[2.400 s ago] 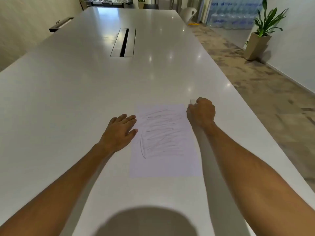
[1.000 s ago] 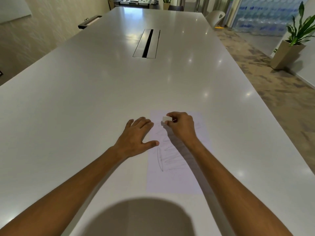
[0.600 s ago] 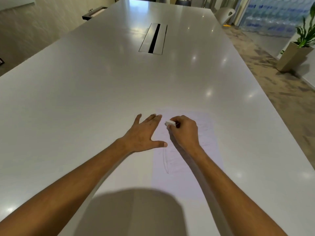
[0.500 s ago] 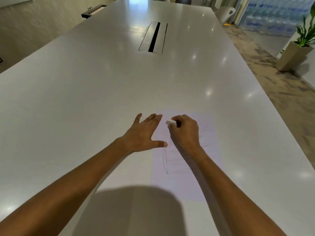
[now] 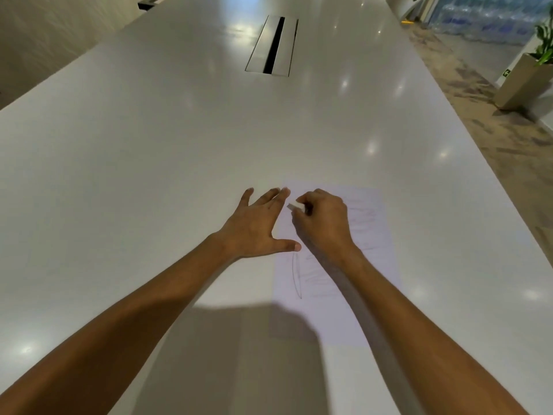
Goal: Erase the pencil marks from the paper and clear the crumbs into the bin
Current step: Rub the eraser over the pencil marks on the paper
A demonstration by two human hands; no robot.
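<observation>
Left hand: lying flat with fingers spread and straight, thumb stretched right onto the left edge of the paper; it is grasping nothing, and in my judgement it is pinning the sheet so it is not sliding or creasing under the rubbing
Right hand: curling its fingers round a small white eraser, pinching it at the fingertips so only the far left end is poking out; held short like this, it is probably giving firmer pressure and finer control
Eraser: sitting at the far left part of the paper, just right of the left fingertips; whether it is touching the sheet at this instant I cannot tell
Paper: lying on the near right part of the white table, partly covered by the right forearm
Pencil marks: showing as a long loop and faint scribbles near the left edge, with fainter lines far right of the right hand
Progress: as I judge it, erasing is only just getting going, since most marks are showing
Crumbs: too small to make out
Bin: not appearing in view
Surroundings: a cable slot is sitting far along the table, and a potted plant is standing on the floor far right
</observation>
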